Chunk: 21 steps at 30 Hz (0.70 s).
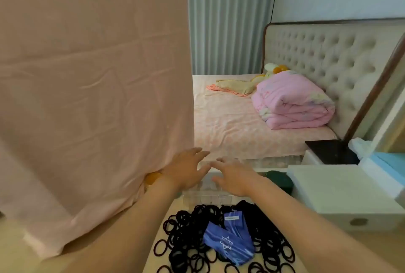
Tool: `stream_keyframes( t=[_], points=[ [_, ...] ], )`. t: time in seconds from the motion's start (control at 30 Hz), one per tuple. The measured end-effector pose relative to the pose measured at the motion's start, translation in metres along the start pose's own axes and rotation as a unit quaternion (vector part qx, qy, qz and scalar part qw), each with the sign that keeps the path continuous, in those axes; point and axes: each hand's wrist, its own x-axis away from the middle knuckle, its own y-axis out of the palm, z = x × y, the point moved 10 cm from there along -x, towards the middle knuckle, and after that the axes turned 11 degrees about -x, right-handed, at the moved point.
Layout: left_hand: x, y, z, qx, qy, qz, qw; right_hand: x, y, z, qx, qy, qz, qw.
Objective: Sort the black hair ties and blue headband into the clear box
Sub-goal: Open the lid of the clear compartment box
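Your left hand (186, 169) and right hand (234, 176) hover side by side at centre frame above the clear box (206, 198), fingers spread apart and holding nothing. The black hair ties (186, 240) lie heaped on the desk (377, 237) at bottom centre, just below the box. The blue headband (230, 244) rests on top of the heap. It carries two white star outlines and a small white label (232, 218); the label text is too small to read.
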Motion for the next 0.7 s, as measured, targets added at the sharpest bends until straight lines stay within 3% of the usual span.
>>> stream_keyframes(
  t=[0.13,0.33,0.7],
  points=[
    [0.015,0.042,-0.004,0.019,0.005,-0.025,1.0,0.005,0.028,0.013,0.038,0.011,0.016,0.999],
    [0.042,0.059,-0.011,0.06,-0.015,0.074,0.995,0.021,0.044,0.024,0.03,0.002,0.102,0.994],
    [0.054,0.069,-0.02,0.114,-0.037,0.13,0.984,0.032,0.057,0.016,0.115,-0.036,0.216,0.969]
  ],
)
